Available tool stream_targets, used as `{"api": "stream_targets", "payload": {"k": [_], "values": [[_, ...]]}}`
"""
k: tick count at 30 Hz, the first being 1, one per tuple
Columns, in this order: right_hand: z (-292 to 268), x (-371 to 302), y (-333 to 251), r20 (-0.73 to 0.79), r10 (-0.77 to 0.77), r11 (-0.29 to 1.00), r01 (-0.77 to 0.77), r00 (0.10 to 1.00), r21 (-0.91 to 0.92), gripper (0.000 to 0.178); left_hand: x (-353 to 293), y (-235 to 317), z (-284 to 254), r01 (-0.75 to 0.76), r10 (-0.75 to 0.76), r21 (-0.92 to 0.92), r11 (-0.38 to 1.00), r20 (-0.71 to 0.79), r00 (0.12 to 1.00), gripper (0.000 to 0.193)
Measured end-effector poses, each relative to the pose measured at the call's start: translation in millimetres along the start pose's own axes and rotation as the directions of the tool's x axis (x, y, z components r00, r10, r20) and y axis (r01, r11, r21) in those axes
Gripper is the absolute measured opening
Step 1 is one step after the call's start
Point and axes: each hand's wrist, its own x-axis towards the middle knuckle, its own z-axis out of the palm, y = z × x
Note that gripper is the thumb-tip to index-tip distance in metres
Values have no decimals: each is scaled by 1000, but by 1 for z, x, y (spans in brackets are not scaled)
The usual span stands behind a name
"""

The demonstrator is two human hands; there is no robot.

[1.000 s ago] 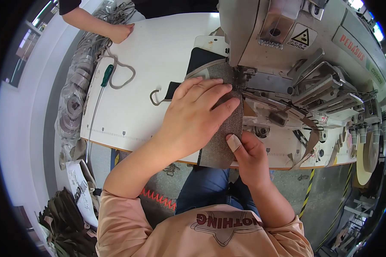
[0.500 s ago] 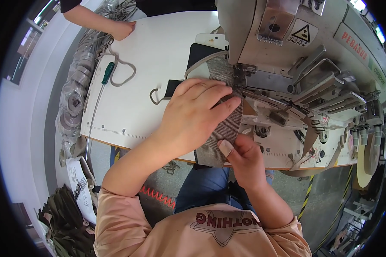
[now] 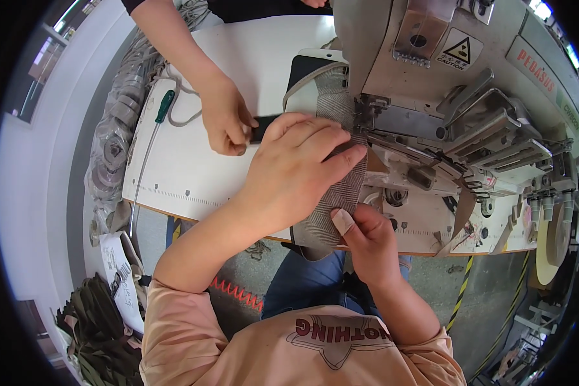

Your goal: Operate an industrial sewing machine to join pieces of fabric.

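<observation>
A grey herringbone cloth piece (image 3: pixel 333 193) with light binding along its far curved edge lies on the white table against the sewing machine (image 3: pixel 399 77). Spread across its middle is my left hand (image 3: pixel 296 167), palm down, fingers stretched toward the machine's needle area. My right hand (image 3: pixel 370 244) pinches the cloth's near right edge between thumb and fingers; a pale wrap covers the thumb tip. Just left of my left hand, a co-worker's hand (image 3: pixel 224 119) has its fingers at a dark strip (image 3: pixel 264 128) that runs under my hand.
A green-handled screwdriver (image 3: pixel 165 106) lies at the table's left, beside a thin cord (image 3: pixel 185 121). Plastic-wrapped rolls (image 3: pixel 114 151) line the left edge. Metal guides and tape (image 3: pixel 466 206) stand at the right. A red coiled hose (image 3: pixel 237 294) hangs below.
The co-worker's hand has come from the far left to the dark strip, covering the thin loop there. The cloth has shifted slightly away and to the right; my hands keep nearly the same pose.
</observation>
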Motion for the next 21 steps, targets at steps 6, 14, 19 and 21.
{"api": "stream_targets", "payload": {"k": [6,14,19,21], "values": [[-5,6,2,-3,-91,979,89,996,-184,18,3,1,-5,-2,3,-27,1000,26,1000,35],[-55,-16,1,-240,-783,544,442,574,-713,12,6,4,-5,26,-25,-39,999,31,999,39],[-133,-28,-16,-444,-787,587,300,428,-752,16,9,6,-6,23,-22,-33,999,33,999,40],[-140,-37,-30,-453,-306,911,119,837,-395,17,7,6,-6,28,-27,-37,999,29,999,40]]}}
